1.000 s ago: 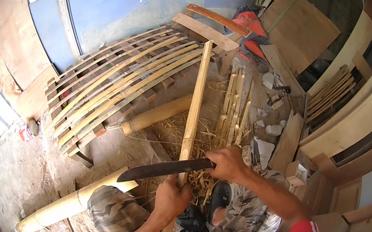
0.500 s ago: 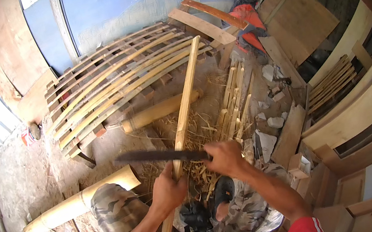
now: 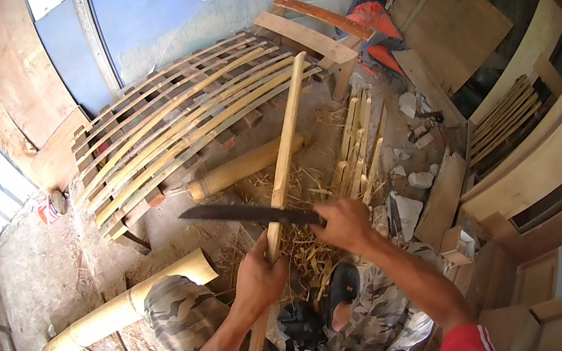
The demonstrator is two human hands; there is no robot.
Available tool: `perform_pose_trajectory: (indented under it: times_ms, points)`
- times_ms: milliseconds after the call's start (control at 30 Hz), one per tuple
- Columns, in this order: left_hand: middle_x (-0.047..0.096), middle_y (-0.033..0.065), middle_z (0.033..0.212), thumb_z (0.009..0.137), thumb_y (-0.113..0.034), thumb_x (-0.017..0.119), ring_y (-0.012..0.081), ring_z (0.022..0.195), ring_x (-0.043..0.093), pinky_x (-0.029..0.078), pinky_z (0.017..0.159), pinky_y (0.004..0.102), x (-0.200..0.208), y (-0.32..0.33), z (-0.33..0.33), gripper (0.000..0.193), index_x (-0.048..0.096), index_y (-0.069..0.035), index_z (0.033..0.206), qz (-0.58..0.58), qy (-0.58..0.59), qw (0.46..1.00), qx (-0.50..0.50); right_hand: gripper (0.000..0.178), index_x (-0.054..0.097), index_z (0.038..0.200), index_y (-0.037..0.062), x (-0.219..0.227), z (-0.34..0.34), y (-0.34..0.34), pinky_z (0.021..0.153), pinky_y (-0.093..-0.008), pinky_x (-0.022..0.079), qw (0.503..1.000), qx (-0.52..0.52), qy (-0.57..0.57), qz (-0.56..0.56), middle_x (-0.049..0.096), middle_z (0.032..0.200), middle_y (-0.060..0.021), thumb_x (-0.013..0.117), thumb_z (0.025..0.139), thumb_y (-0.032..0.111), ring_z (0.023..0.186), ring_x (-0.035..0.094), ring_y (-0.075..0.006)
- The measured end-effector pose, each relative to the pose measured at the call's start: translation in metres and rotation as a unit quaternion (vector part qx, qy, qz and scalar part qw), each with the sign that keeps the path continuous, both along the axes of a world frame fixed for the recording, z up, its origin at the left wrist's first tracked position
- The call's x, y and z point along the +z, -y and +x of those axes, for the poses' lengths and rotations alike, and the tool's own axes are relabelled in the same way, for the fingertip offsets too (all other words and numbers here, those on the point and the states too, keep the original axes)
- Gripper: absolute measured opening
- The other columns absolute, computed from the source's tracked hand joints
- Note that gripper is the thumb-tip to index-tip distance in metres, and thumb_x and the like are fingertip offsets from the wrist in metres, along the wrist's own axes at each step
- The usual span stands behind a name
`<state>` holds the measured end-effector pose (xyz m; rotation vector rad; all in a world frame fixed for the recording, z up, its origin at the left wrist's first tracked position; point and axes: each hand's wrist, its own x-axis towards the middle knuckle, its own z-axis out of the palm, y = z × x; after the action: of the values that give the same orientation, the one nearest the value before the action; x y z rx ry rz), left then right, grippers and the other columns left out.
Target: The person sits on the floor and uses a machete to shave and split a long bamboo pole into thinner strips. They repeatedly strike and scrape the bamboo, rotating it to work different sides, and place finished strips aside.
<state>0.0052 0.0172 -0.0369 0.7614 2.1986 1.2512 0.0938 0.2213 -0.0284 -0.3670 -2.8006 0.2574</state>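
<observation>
With the middle of the view as the middle of a clock, a long yellow wood strip (image 3: 287,133) is held at a slant, with its top end between 12 and 1 and its low end between 6 and 7. It is gripped near 7 o'clock by the left hand (image 3: 260,275), with the fingers closed around it. A big dark knife (image 3: 239,213) is gripped by the right hand (image 3: 345,228), which is seen between 4 and 5 o'clock; its handle is mostly hidden by the closed fingers. The blade is pointed toward 9 o'clock and is laid across the strip, just above the left hand; whether the strip is touched by it cannot be told. Curly wood shavings (image 3: 312,248) are scattered on the floor at 6 o'clock. A fat bamboo piece (image 3: 132,304) is placed at 8 o'clock, just beside a knee covered by camouflage trousers (image 3: 181,311). A round pole (image 3: 246,166) is seen near 9 o'clock, and a rack of long slats (image 3: 194,124) is set behind it at 10. More thin strips (image 3: 352,145) are piled between 2 and 3, with broken stones (image 3: 421,179) strewn near them at 3.
</observation>
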Motion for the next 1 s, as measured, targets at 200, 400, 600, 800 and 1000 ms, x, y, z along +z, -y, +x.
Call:
perform_pose_trajectory:
  times_ms: [200,400,600,800,1000]
  points:
    - [0.066,0.0259,0.086,0.081,-0.015,0.059,0.0329,0.079,0.068,0.052,0.075,0.0408,0.027,-0.005,-0.002,0.056,0.051,0.0,0.135,-0.015,0.05,0.999,-0.012,0.022,0.062,0.071,0.0105,0.0,-0.007,-0.022,0.052,-0.0433,0.048,0.999,-0.027,-0.009,-0.021,0.062,0.061,-0.0075,0.077,0.068,0.026,0.055,0.064,-0.0278]
    - [0.066,0.0271,0.085,0.08,-0.014,0.058,0.0341,0.079,0.069,0.051,0.074,0.0416,0.015,0.0,0.003,0.062,0.047,-0.001,0.14,0.0,-0.024,0.999,-0.021,0.022,0.062,0.069,0.0091,-0.008,-0.008,-0.028,0.049,-0.0416,0.047,0.998,-0.053,-0.006,-0.018,0.059,0.056,-0.0065,0.077,0.069,0.026,0.052,0.063,-0.0252]
    - [0.066,0.0269,0.085,0.08,-0.014,0.058,0.0349,0.08,0.069,0.052,0.073,0.0404,0.007,-0.005,0.004,0.061,0.047,0.001,0.139,-0.012,-0.053,0.998,-0.025,0.023,0.066,0.075,0.0084,-0.003,0.002,-0.014,0.046,-0.0404,0.049,0.995,0.084,-0.042,0.045,0.061,0.055,-0.0069,0.074,0.079,0.029,0.049,0.061,-0.023]
    - [0.065,0.0246,0.08,0.081,-0.015,0.059,0.0332,0.073,0.068,0.051,0.068,0.0404,0.01,0.0,-0.001,0.061,0.047,0.003,0.138,-0.02,-0.023,0.999,-0.036,0.023,0.066,0.074,0.0081,0.002,-0.006,-0.02,0.045,-0.0403,0.047,0.998,-0.023,0.058,-0.008,0.06,0.056,-0.0065,0.073,0.08,0.029,0.047,0.059,-0.022]
    - [0.065,0.0255,0.079,0.081,-0.015,0.059,0.0341,0.073,0.068,0.051,0.067,0.0417,0.014,-0.001,0.002,0.061,0.048,0.002,0.138,-0.039,-0.015,0.999,-0.018,0.022,0.067,0.076,0.0088,0.01,-0.014,-0.043,0.048,-0.0434,0.048,0.983,-0.138,0.065,-0.105,0.06,0.057,-0.0065,0.074,0.077,0.029,0.052,0.061,-0.0218]
